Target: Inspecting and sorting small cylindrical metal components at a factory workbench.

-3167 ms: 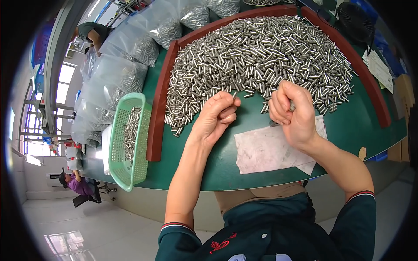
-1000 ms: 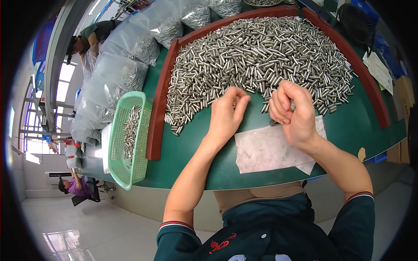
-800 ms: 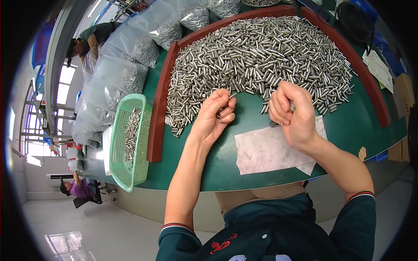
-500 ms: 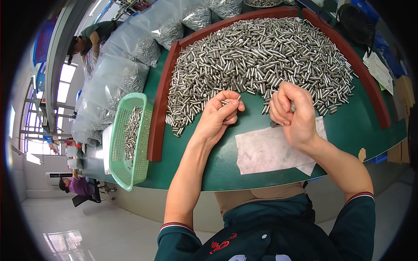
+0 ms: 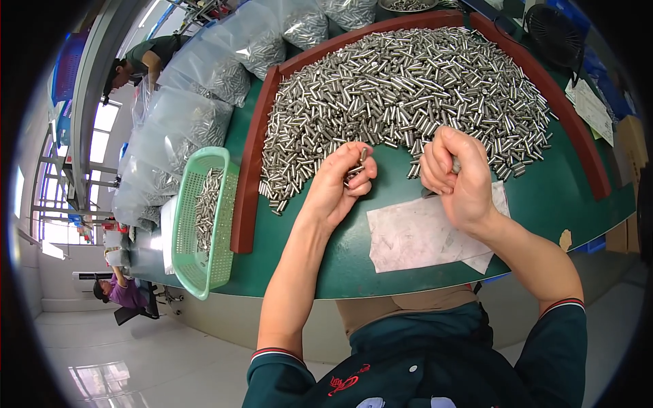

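A wide heap of short metal pins [image 5: 408, 88] spreads over the green table [image 5: 326, 272]. At the heap's near edge my left hand [image 5: 342, 180] is curled around a few of these pins, one of them standing up between thumb and fingertips. To its right my right hand [image 5: 459, 170] is closed in a loose fist, thumb on top, and a bit of something greyish shows between the fingers; what it is I cannot make out. Beneath the right wrist lies a smudged whitish cloth [image 5: 408, 238].
Dark red rails [image 5: 248, 183] border the heap. Left of them stands a green plastic basket [image 5: 223, 238] partly filled with pins. Clear bags of pins [image 5: 204, 122] line the far left. A black fan [image 5: 554, 34] and papers [image 5: 590, 112] are at right. Two people work at left.
The fingers of my left hand have shifted, and a pin now shows upright at their tips with others in the palm. My right hand stays almost still.
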Demonstrator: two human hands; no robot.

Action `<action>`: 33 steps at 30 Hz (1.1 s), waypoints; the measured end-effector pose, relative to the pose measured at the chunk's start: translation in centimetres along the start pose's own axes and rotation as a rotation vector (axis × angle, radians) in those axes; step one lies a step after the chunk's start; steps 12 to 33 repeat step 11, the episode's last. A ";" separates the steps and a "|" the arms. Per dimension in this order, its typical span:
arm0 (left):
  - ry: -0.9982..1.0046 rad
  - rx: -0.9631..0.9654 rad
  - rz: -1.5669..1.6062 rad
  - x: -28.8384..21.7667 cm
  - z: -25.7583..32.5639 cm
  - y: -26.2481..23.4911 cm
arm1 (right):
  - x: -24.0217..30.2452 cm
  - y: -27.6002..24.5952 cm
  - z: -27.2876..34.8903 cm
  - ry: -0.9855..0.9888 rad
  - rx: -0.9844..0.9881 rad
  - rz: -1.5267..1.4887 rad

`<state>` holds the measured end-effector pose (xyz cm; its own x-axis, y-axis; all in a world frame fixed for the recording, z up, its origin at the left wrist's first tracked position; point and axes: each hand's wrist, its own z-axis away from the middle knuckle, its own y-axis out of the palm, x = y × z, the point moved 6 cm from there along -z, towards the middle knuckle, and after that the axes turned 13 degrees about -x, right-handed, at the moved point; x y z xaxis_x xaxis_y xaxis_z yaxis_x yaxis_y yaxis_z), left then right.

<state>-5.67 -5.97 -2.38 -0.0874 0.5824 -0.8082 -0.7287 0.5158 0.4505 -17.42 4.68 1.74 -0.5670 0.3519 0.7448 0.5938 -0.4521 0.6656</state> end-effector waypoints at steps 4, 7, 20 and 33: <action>0.065 0.020 0.104 -0.2 0.1 0.2 | 0.6 -0.1 -0.3 -0.037 -0.022 0.008; 0.272 -0.195 -0.498 -0.3 0.3 0.2 | 0.7 -0.2 -0.6 -0.048 -0.032 0.006; 0.703 -0.142 -1.220 -0.6 1.8 4.1 | 1.0 -0.2 -0.7 -0.051 -0.020 -0.020; 0.703 -0.142 -1.220 -0.6 1.8 4.1 | 1.0 -0.2 -0.7 -0.051 -0.020 -0.020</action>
